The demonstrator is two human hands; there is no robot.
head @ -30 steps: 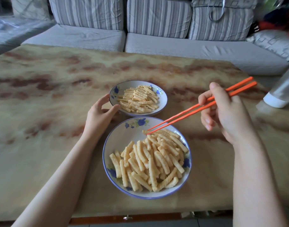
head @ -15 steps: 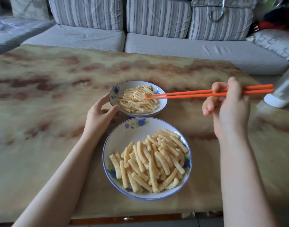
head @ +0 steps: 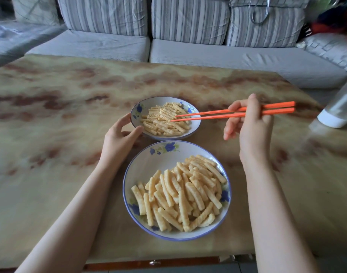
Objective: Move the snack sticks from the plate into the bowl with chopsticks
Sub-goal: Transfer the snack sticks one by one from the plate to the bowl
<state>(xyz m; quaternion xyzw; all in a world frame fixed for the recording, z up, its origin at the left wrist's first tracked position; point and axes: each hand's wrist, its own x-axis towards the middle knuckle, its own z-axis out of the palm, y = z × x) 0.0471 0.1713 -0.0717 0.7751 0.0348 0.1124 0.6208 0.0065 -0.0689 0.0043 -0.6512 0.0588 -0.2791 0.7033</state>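
Note:
A small blue-flowered plate [head: 195, 123] sits at mid-table with a heap of ridged snack sticks [head: 161, 125] on it. Just in front stands a larger bowl [head: 149, 166] holding a pile of snack sticks [head: 184, 192]. My right hand [head: 251, 127] grips a pair of orange chopsticks [head: 210, 113], which lie nearly level and point left. Their tips are slightly apart and touch the heap on the plate; no stick is seen pinched between them. My left hand [head: 119, 138] cups the plate's left rim with thumb and fingers curled round it.
The marble-patterned table [head: 50, 115] spreads wide to the left and back. A silver container with a white base [head: 338, 113] stands at the right edge. A striped grey sofa [head: 188, 56] runs behind the table.
The right hand swung the chopsticks from the bowl's far rim up and back to the plate, then pushed the tips further left into the heap. The left hand stayed on the plate.

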